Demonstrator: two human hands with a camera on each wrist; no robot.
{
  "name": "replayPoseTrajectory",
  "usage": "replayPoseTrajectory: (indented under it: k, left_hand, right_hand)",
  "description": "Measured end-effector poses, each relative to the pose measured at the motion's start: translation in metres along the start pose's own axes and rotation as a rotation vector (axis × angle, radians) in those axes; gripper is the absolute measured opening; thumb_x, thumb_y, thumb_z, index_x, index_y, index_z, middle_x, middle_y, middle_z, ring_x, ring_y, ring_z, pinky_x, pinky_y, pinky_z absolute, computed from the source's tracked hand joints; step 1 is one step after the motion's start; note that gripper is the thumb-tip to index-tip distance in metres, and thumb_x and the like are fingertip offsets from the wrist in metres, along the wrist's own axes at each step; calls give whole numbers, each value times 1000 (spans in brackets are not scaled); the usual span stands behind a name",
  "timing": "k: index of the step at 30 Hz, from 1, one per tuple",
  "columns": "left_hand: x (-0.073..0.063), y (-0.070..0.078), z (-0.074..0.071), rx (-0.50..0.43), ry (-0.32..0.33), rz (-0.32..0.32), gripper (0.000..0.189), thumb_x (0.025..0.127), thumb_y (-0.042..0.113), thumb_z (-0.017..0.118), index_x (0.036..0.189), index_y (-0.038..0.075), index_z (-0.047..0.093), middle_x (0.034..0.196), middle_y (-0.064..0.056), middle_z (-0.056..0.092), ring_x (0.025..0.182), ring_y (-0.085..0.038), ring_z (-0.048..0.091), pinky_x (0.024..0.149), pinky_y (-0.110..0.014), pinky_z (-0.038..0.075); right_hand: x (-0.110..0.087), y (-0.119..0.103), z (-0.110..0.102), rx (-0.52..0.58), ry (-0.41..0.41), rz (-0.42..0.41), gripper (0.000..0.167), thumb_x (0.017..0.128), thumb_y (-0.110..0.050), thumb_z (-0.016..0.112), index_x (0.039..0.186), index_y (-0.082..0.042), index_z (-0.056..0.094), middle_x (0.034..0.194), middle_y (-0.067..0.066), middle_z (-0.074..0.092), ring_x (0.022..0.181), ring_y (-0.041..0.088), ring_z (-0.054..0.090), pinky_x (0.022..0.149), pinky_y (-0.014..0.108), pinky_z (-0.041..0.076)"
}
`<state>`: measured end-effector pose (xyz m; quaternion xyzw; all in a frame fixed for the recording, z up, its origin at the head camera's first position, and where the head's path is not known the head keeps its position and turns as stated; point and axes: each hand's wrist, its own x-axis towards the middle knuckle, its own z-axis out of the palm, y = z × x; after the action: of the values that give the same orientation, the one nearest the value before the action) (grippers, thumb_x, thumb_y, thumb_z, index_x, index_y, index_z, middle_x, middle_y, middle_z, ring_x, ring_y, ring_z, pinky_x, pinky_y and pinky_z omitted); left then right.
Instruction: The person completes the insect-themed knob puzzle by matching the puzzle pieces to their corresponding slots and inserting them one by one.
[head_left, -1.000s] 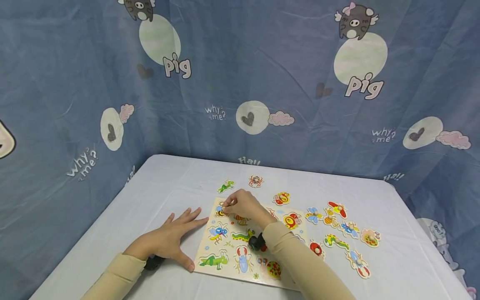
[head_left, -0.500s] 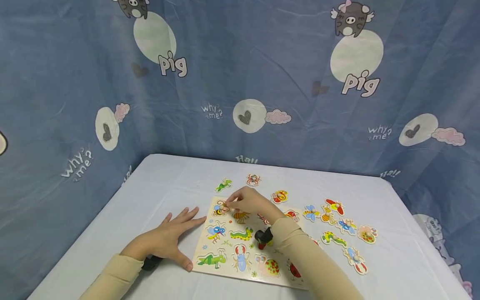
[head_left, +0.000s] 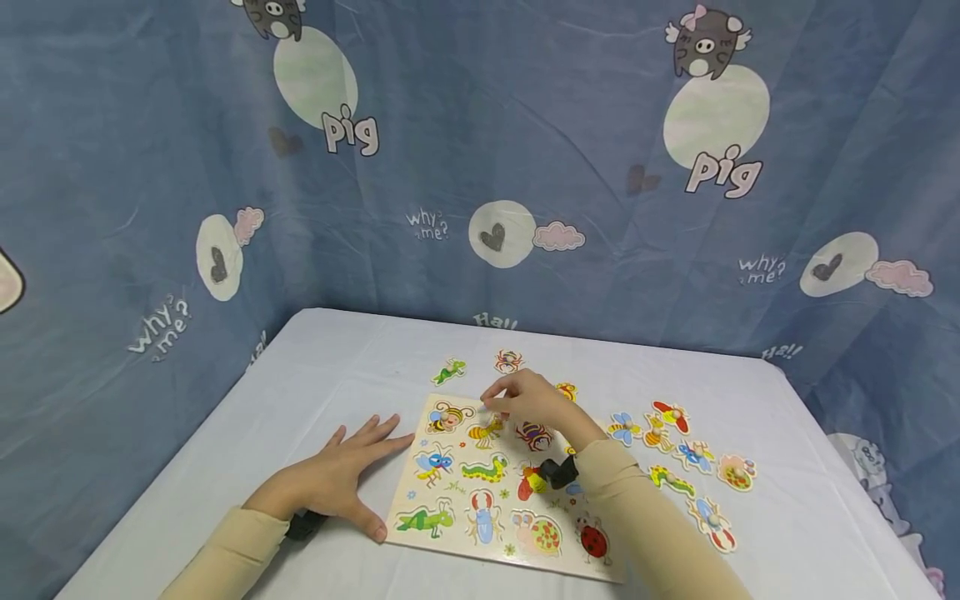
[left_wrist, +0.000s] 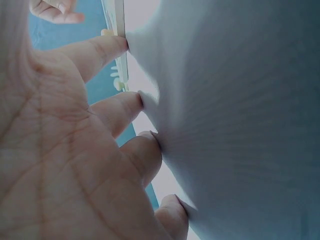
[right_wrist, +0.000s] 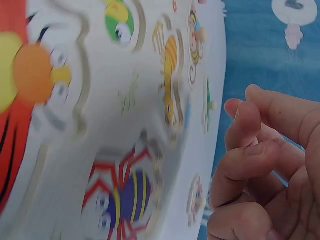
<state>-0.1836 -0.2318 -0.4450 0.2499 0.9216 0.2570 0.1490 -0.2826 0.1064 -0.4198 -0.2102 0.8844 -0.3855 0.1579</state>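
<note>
A wooden insect puzzle board (head_left: 450, 547) lies on the white table. My left hand (head_left: 337, 479) is spread beside its left edge, the thumb at the near left corner; in the left wrist view the left hand's fingertips (left_wrist: 135, 100) rest on the white cloth. A bee piece (head_left: 447, 417) with a small knob lies in the board's far left recess. My right hand (head_left: 528, 400) hovers above the far edge, near the printed yellow ant (head_left: 486, 433). In the right wrist view its fingers (right_wrist: 245, 165) are loosely bent, with nothing visible between them.
Past the board lie a grasshopper piece (head_left: 449, 371), a spider piece (head_left: 508, 361) and a partly hidden yellow-red piece (head_left: 567, 390). Several knobbed pieces are scattered to the right, among them a caterpillar (head_left: 671, 480) and a stag beetle (head_left: 712, 523). A blue curtain (head_left: 420, 275) hangs behind.
My right hand has let go of the bee piece and moved right, away from the far left recess. The left hand keeps its place by the board.
</note>
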Motion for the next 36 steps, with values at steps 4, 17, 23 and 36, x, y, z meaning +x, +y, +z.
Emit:
replayPoseTrajectory:
  k: [4,17,23,36]
  left_hand:
    - [1,-1,1,-2,0,5,132,57,62,101,167,22,40,180,-18,18,165,-54,9,121,-87,0]
    - [0,-2,2,-12,-8,-5,132,57,61,101,168,22,40,181,-17,17,166,-54,8,121,-87,-1]
    - [0,-3,3,-18,-7,-10,132,57,60,102,168,23,40,181,-16,17,166,-53,7,122,-86,-2]
    - [-1,0,1,-14,-5,-12,132,57,60,102,168,24,40,181,-15,17,166,-52,6,123,-84,-2]
  right_hand:
    - [-9,9,-9,2,17,5,25,107,-25,69,122,-8,80,82,16,74,58,11,46,57,24,38]
    - [-35,35,-31,29,68,57,28,107,-24,67,125,-5,78,87,19,74,70,18,54,62,28,39]
    - [-43,46,-35,29,96,109,27,106,-27,70,124,-9,79,87,12,74,74,18,56,68,29,46]
    - [-70,60,-57,46,146,153,29,106,-25,70,126,-7,78,80,12,68,67,15,49,61,29,42]
